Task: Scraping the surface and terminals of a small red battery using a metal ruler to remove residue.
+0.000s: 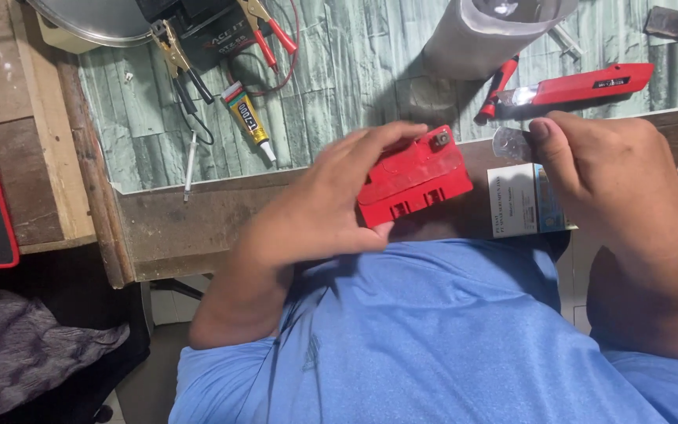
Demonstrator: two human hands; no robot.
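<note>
Glue tube (248, 119), red cutter (582, 84), clamps w/ cables (178, 55).

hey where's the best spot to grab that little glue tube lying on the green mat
Judging by its pose, take the glue tube across its flat yellow body, from above. It lies flat and slanted, white nozzle toward the wooden bench; the body is widest, and both long sides look open.

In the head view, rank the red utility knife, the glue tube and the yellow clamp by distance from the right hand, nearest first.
From the right hand:
1. Red utility knife: just above the hand, on the table's right side.
2. Glue tube: far to the left, past the left hand that holds the red case.
3. Yellow clamp: farther left still, near the top edge.
</note>
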